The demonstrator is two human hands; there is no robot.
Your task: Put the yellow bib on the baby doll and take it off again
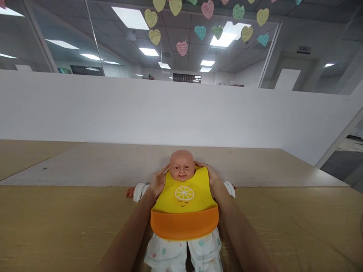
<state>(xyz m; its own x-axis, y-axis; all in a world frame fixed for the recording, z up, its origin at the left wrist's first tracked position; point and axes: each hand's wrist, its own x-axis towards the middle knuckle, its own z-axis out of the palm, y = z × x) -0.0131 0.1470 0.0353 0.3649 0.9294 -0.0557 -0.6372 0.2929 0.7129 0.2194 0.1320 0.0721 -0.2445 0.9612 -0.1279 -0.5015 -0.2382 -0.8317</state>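
Observation:
A baby doll (pixel 180 158) lies on its back on the wooden table, head toward the wall, in white clothes with a small coloured print. Over its chest lies a yellow bib (pixel 168 202) with a white citrus slice, a smiling face and an orange catch pocket. My left hand (pixel 158 184) grips the bib's neck edge on the left side, fingertips reaching beside the doll's neck. On the opposite side, my right hand (pixel 210 173) holds the other neck edge, its fingers partly behind the doll's head. The bib's strap ends are hidden behind the neck.
The wooden table (pixel 283 223) meets a paler board (pixel 113 162) behind the doll's head. Beyond stands a white low wall (pixel 176 113) topped by glass panels with several heart-shaped paper notes (pixel 182 48). The doll's sleeved arms stick out on both sides.

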